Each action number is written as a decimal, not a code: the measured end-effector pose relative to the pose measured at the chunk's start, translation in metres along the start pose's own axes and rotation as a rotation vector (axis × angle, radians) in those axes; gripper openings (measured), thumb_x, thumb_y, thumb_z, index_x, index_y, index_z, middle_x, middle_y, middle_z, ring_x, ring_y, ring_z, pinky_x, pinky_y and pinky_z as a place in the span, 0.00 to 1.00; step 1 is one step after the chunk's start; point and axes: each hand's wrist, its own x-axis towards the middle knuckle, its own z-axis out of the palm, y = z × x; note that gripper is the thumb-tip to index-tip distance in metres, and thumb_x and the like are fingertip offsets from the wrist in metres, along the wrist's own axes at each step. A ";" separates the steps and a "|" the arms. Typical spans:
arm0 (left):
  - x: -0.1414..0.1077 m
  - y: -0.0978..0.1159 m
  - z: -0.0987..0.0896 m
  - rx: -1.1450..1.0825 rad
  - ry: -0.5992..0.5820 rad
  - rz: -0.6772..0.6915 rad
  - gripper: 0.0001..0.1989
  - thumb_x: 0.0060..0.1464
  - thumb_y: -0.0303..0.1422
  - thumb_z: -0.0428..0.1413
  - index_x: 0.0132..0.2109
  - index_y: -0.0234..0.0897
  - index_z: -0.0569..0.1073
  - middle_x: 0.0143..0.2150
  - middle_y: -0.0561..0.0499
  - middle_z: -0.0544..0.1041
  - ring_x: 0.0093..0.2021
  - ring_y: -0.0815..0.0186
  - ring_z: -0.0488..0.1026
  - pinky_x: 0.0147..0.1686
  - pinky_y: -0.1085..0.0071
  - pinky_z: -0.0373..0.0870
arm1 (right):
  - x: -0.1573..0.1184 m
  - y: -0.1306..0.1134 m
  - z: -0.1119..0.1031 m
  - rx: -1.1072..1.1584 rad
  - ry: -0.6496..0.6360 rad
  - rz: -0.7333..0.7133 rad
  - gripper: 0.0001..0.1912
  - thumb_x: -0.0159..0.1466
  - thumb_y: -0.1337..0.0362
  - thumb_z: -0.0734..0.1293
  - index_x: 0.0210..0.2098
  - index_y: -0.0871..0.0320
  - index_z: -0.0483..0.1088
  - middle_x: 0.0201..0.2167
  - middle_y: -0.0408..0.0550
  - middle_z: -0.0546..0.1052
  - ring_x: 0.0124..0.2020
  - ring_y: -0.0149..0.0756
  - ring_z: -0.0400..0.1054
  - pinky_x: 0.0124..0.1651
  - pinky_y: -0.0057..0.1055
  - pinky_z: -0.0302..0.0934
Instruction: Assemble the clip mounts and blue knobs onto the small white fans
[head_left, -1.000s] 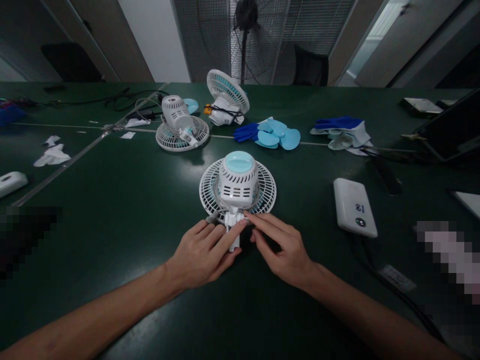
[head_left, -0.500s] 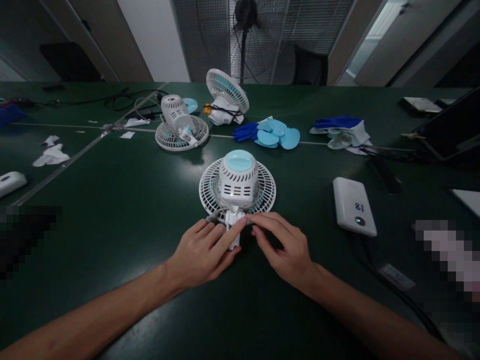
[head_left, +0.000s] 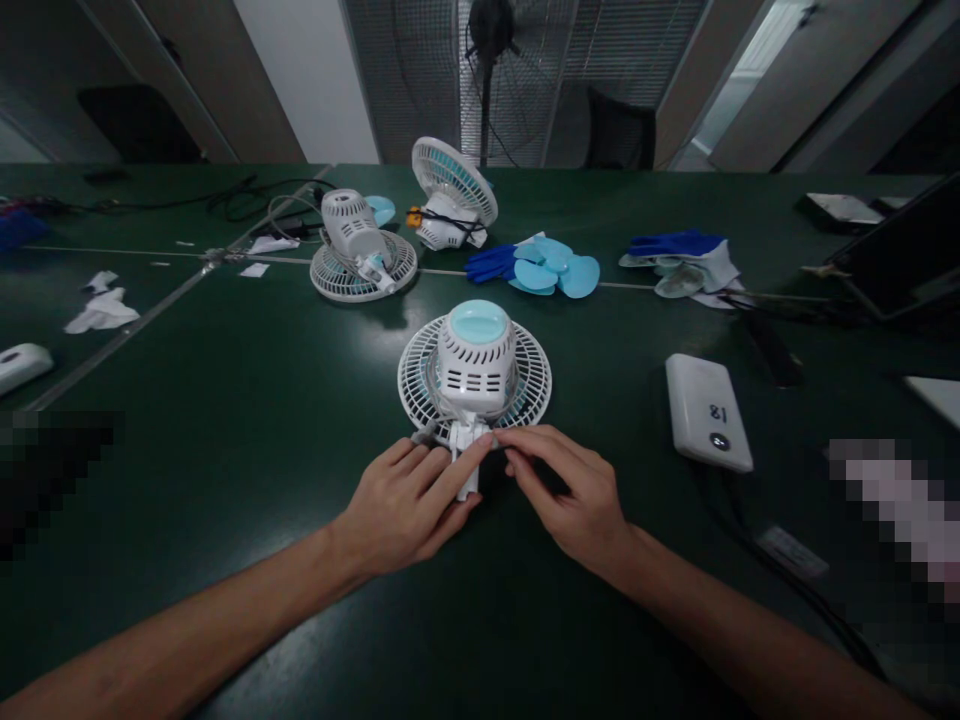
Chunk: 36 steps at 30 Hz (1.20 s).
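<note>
A small white fan [head_left: 474,385] with a light-blue cap lies grille-down on the dark green table, its motor housing upward. Its white neck bracket [head_left: 468,436] points toward me. My left hand [head_left: 409,505] is closed around this bracket, with the forefinger laid along it to its right side. At that same side my right hand [head_left: 566,485] has thumb and fingers pinched together, close to the left fingertip. Something small and greyish shows at the right fingertips, too small to name.
Behind are another grille-down fan [head_left: 356,245], a fan with tilted head [head_left: 450,195], light-blue fan blades [head_left: 556,268] and blue-and-white gloves [head_left: 682,262]. A white power bank [head_left: 708,412] with a cable sits at right. Paper scraps [head_left: 103,308] lie at left.
My right thumb and fingertips have shifted slightly at the side of the bracket. My left hand and the fan have stayed in place.
</note>
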 end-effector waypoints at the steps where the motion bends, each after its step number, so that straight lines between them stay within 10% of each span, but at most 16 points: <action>1: 0.000 0.000 0.000 0.000 0.000 0.002 0.28 0.71 0.35 0.49 0.72 0.26 0.57 0.36 0.47 0.78 0.32 0.62 0.74 0.33 0.65 0.69 | 0.000 0.000 0.000 0.001 -0.001 0.005 0.20 0.70 0.76 0.65 0.58 0.54 0.73 0.48 0.49 0.81 0.47 0.36 0.78 0.50 0.37 0.76; 36: 0.001 0.001 -0.002 0.003 0.000 -0.006 0.27 0.71 0.34 0.50 0.71 0.26 0.59 0.37 0.46 0.77 0.33 0.62 0.74 0.34 0.64 0.68 | 0.002 0.006 0.002 -0.020 -0.081 0.071 0.14 0.71 0.71 0.65 0.55 0.57 0.74 0.46 0.50 0.81 0.44 0.36 0.77 0.47 0.36 0.76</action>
